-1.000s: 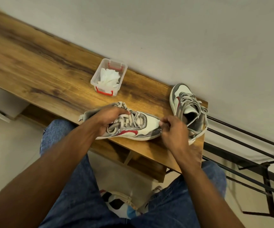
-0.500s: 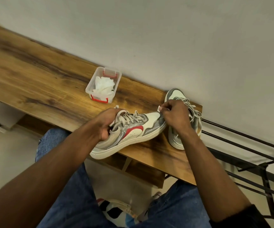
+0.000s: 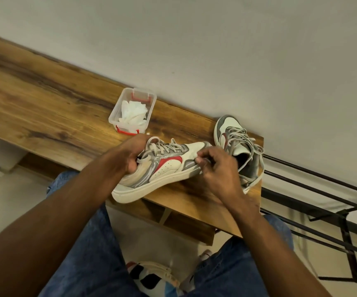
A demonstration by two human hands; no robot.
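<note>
left hand [image 3: 128, 155]: closed on the shoe [image 3: 169, 168] at the heel end. the fingers are curled in over the collar beside the top laces, and the palm wraps the outer side. firm grip, nothing else in it.

right hand [image 3: 218, 168]: fingers [image 3: 202, 160] bunched and curled tight, the tips pinching the toe edge of the shoe. the thumb is hidden behind the fingers. can't tell whether anything small sits between the tips.

shoe: white and grey with a red side stripe, laced. it is held between both hands over the near right part of the worktop [image 3: 44, 103], tilted so its side and the sole edge face the camera. the heel hangs out past the near worktop edge, above the jeans [image 3: 87, 254], and the toe end is over the wood. the right hand hides the toe, so can't say whether it touches the worktop.

second shoe [image 3: 233, 133]: same colours, lying on the right end of the worktop with its toe toward the wall and its laces loose. the right hand is just in front of it and covers part of it. no clear contact.

box [image 3: 112, 116]: clear plastic with red clips, on the worktop behind the left hand. it is close to that hand but apart from it, with white tissue [image 3: 133, 113] inside.

black rack [image 3: 323, 189] to the right of the worktop.
</note>
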